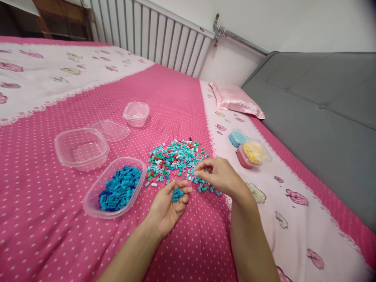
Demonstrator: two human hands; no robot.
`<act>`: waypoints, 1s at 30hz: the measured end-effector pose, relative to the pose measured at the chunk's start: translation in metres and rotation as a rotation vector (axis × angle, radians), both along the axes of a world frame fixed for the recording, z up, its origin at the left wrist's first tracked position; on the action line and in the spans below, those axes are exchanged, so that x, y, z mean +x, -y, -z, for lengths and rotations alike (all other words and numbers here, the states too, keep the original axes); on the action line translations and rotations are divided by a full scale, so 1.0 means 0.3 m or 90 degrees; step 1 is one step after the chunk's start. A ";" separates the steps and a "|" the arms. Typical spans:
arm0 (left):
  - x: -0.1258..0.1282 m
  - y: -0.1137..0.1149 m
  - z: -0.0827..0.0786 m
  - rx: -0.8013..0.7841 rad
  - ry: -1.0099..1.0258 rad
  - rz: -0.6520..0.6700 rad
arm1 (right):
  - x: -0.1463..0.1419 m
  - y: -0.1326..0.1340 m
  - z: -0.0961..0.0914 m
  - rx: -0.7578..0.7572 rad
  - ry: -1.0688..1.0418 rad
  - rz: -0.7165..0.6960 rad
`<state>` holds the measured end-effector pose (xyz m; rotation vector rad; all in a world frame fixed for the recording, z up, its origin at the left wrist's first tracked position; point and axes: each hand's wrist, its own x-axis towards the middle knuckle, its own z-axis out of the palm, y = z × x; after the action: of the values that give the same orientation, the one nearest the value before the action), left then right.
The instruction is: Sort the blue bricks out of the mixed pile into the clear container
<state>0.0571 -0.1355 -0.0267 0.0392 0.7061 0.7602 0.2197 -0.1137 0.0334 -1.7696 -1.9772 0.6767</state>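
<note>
A mixed pile of small toy bricks (176,154), in light blue, green, red and white, is spread on the pink bedspread. My left hand (169,205) is palm up at the pile's near edge, fingers curled around several blue bricks (177,194). Over the right side of the pile, my right hand (219,174) has thumb and fingertips brought together in a pinch low among the bricks. Whether a brick sits between those fingertips is too small to make out. Left of my left hand stands a clear plastic tub (88,205) with many blue bricks (120,188) inside.
An open clear tub (61,150), a loose lid (113,131) and a smaller clear tub (136,111) lie to the left. On the right are containers of light blue bricks (237,138) and of yellow bricks (253,152). A pink pillow (235,100) rests near the grey headboard (320,90).
</note>
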 end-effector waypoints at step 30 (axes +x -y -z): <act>0.001 0.002 0.010 0.000 -0.002 -0.010 | 0.035 -0.192 0.277 0.186 0.092 0.017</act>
<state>0.0575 -0.1360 -0.0298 0.0353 0.7105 0.7749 0.2304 -0.0561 -0.0498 -1.7022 -2.0202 0.2411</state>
